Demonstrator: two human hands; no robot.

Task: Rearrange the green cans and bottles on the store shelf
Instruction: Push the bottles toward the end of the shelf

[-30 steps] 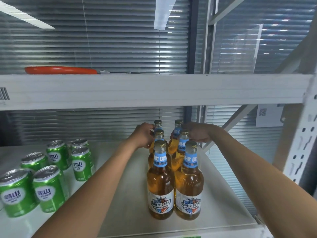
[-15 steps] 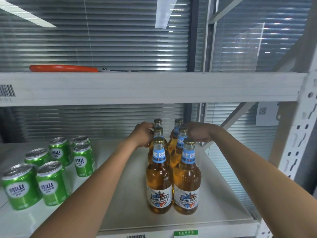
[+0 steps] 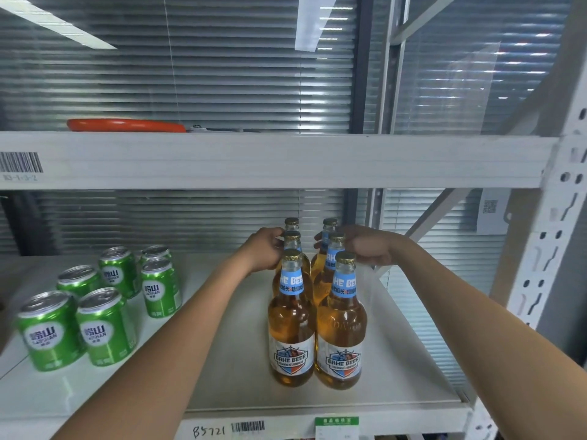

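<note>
1. The lower shelf [image 3: 222, 360] carries two groups: green cans [image 3: 104, 306] on its left part and amber bottles [image 3: 317, 300] right of centre, well apart from each other.
2. Six cans are visible, standing upright in a loose cluster, two at the front, two behind them and two further back. Their tops show pull tabs; whether they hold anything cannot be told.
3. Six bottles stand upright in two files of three, touching or nearly so. They are clear glass, filled with amber liquid up to the necks, capped in gold, with blue neck bands and shield labels.
4. The left hand [image 3: 265, 250] curls round the neck of the middle bottle [image 3: 293, 246] in the left file, fingers wrapped on the far side and hidden.
5. The right hand [image 3: 370, 247] is closed over the neck of the middle bottle in the right file [image 3: 333, 258], fingers bent downward; the thumb is out of sight, so how firm the hold is cannot be told.
6. The rear bottles show only caps and a little neck above the hands.
7. On the upper shelf [image 3: 270, 160] lies an orange-handled tool [image 3: 127, 125], seen edge-on; its kind is unclear.
8. Barcode stickers mark both shelf edges; the lower one has handwritten characters and a green tag [image 3: 336, 422] cut off at the frame's bottom.
9. The leftmost front can is blurred at the frame's edge.
</note>
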